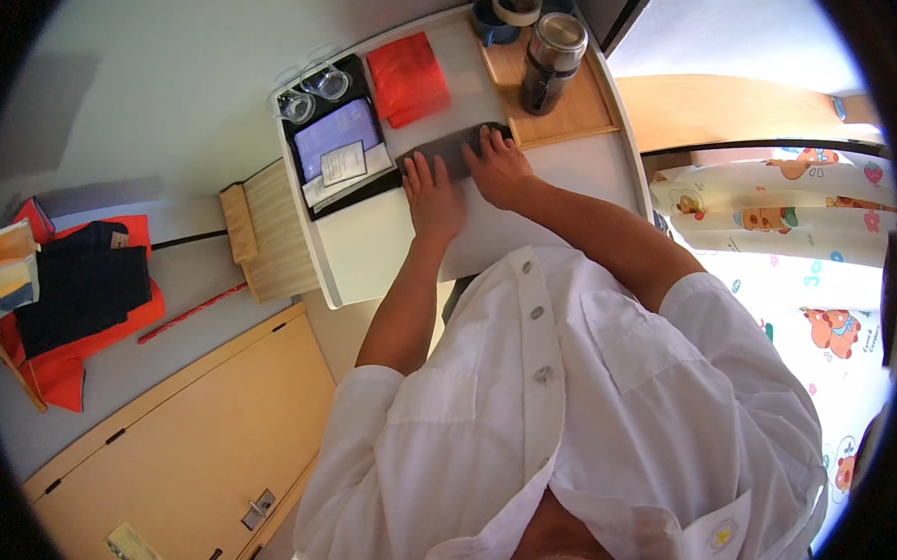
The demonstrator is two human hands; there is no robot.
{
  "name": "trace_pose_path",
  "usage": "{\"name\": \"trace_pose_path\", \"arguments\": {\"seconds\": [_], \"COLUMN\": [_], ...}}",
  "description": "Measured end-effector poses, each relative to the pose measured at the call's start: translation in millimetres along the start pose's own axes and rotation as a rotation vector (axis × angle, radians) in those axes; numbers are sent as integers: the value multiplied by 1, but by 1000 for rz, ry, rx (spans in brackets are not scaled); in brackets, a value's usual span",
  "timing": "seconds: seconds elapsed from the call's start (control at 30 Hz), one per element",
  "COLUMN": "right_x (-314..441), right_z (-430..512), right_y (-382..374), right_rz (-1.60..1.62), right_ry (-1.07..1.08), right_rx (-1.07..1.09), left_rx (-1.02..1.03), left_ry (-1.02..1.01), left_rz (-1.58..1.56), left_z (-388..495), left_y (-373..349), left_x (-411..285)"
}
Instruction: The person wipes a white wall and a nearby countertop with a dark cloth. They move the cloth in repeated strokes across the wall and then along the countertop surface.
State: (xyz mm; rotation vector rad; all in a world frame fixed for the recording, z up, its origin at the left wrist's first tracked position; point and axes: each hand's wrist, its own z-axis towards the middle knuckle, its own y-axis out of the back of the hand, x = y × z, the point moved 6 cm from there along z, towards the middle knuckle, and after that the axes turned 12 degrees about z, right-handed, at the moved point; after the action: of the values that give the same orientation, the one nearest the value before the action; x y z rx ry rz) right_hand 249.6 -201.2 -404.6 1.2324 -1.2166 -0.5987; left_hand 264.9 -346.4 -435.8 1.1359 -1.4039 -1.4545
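A dark grey, flat, elongated item [454, 151] lies across the white table [573, 165]; its exact kind cannot be told. My left hand [431, 197] rests at its near left part, fingers extended. On its right part lies my right hand [498, 166], palm down with fingers spread. Neither hand is plainly gripping it. Just beyond is a folded red cloth [408, 79]. To the left, a black tray [364, 73] holds a purple packet [338, 136], a white card with writing [344, 163] and papers. Two clear glass cups [326, 82] are at its far end.
At the far right, a wooden tray [567, 131] carries a steel vacuum flask [552, 63], a blue mug [493, 23] and a tape-like roll [516, 3]. A wooden cabinet [282, 228] adjoins the table's left side. A printed curtain [782, 212] hangs at right; a door [187, 419] is lower left.
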Motion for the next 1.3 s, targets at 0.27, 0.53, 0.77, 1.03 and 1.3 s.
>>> {"name": "trace_pose_path", "arguments": {"seconds": [0.27, 0.53, 0.77, 1.03, 1.3], "right_x": [-12, -18, -6, 2, -14], "right_z": [38, 51, 28, -37, -124], "right_y": [6, 14, 16, 4, -20], "right_rz": [-110, -99, -100, -47, 140], "right_ry": [-51, -99, -57, 35, 25], "right_rx": [-94, -32, 36, 89, 4], "left_rx": [36, -30, 5, 44, 58], "left_ry": [0, -10, -22, -29, -152], "left_rz": [69, 57, 74, 82, 137], "left_z": [34, 52, 32, -29, -108], "left_y": [1, 9, 11, 10, -6], "left_x": [5, 11, 7, -17, -78]}}
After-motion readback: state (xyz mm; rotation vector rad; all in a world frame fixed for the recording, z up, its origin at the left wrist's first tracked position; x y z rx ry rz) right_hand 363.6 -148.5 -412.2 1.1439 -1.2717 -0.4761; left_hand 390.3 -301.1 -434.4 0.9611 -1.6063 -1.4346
